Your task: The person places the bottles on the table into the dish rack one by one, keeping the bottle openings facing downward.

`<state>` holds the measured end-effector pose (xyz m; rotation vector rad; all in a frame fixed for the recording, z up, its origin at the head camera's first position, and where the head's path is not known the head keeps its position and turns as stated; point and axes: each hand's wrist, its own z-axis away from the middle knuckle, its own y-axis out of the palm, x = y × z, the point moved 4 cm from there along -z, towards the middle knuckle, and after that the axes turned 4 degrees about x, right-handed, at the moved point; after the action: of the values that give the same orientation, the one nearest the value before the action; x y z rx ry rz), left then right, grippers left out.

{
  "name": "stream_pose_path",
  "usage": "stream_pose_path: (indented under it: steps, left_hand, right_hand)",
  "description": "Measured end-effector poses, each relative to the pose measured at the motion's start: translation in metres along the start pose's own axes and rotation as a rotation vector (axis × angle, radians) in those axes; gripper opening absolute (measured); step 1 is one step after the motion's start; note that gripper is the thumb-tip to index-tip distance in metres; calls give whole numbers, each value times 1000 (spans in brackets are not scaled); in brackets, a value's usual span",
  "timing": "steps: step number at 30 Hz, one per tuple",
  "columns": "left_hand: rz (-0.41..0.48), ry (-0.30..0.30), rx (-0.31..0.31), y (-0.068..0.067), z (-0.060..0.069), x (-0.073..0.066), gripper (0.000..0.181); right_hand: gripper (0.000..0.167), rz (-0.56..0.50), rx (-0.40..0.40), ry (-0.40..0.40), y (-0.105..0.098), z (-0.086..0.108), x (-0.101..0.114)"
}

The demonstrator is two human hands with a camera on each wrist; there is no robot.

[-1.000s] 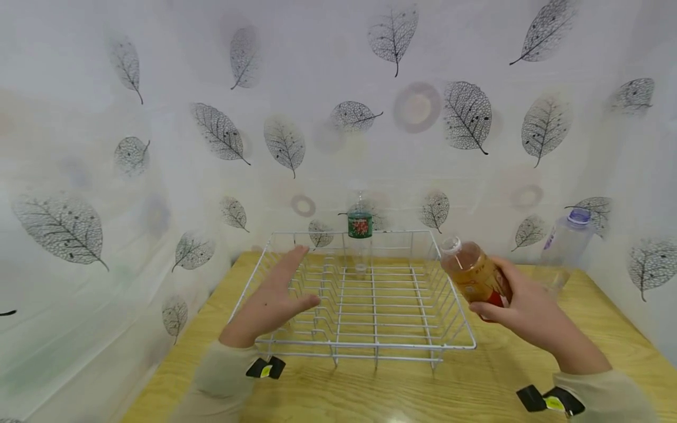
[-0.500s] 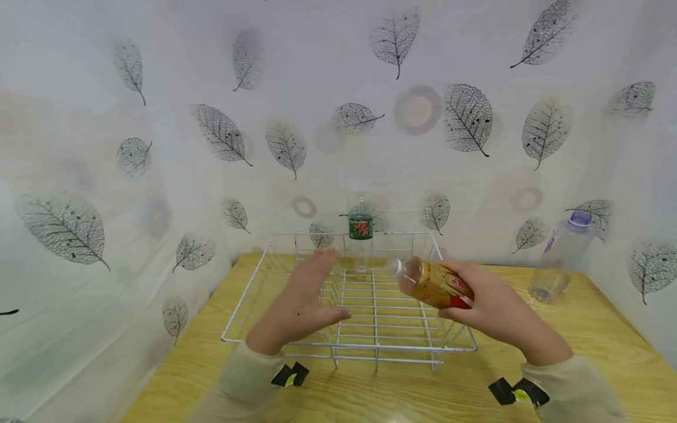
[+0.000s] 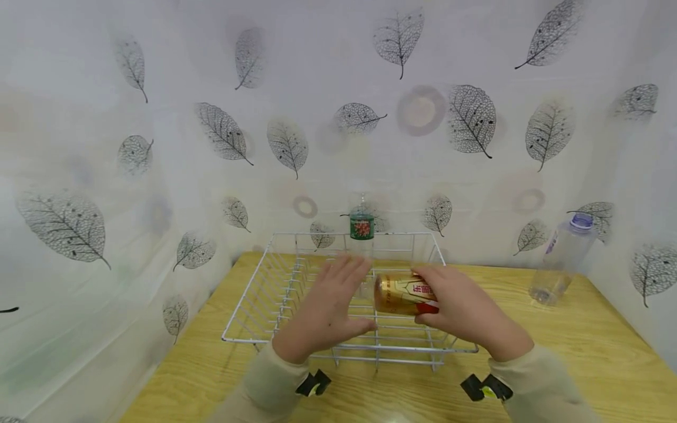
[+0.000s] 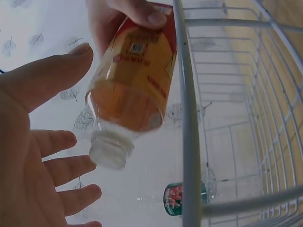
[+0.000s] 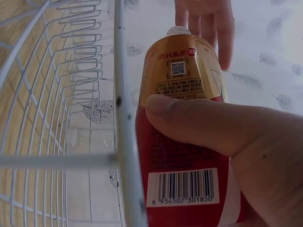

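Observation:
My right hand [image 3: 465,308] grips a plastic bottle [image 3: 403,292] with a gold and red label, tilted on its side above the white wire rack [image 3: 349,346]. In the right wrist view, the thumb presses on the label [image 5: 184,142] over its barcode. The bottle's white neck [image 4: 111,149] points toward my left palm in the left wrist view. My left hand [image 3: 330,311] is held up beside the neck, fingers spread and thumb apart, gripping nothing. In the head view, the left fingers hide the neck.
A clear bottle with a green label [image 3: 362,227] stands upright at the back of the rack. A clear bottle with a purple rim [image 3: 563,258] stands on the wooden table [image 3: 603,346] at right. Behind hangs a leaf-patterned sheet [image 3: 338,70].
My right hand has carried the gold and red bottle leftward from beside the rack to over it, tipping it level. My left hand has moved right, toward the bottle's neck.

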<state>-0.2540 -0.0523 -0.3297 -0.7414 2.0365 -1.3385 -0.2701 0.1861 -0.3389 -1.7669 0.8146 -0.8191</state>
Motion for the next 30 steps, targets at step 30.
stream_pose_path:
  steps: [30]
  left_hand:
    - [-205,-74,-37,37,-15,-18,100]
  right_hand:
    - [78,195,-90,-121,10,-14,55]
